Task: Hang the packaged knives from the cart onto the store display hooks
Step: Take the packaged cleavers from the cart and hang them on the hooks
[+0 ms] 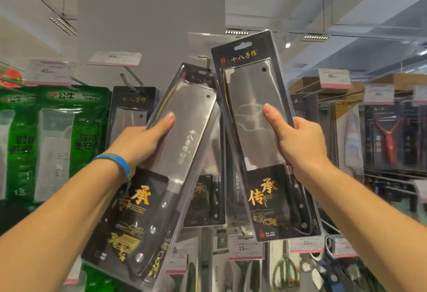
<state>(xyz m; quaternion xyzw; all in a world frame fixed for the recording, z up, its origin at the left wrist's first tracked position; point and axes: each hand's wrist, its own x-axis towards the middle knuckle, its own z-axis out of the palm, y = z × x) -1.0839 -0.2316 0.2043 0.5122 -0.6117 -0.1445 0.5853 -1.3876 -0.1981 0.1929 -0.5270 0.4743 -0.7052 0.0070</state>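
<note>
Two packaged cleavers in black cards with gold lettering are raised before the display. My left hand (143,140) grips the left packaged cleaver (184,129), which tilts to the right, its top near a display hook (208,64). My right hand (300,141) grips the right packaged cleaver (251,88), nearly upright, thumb on the blister front; its hang slot is free, beside the hook. Behind them more packaged cleavers (129,111) hang on the display.
Green packaged goods (57,129) hang at the left under price tags (48,72). A red peeler pack (388,139) hangs at the right. Lower hooks carry scissors (284,271) and small tools, with price tags (245,249) on their ends.
</note>
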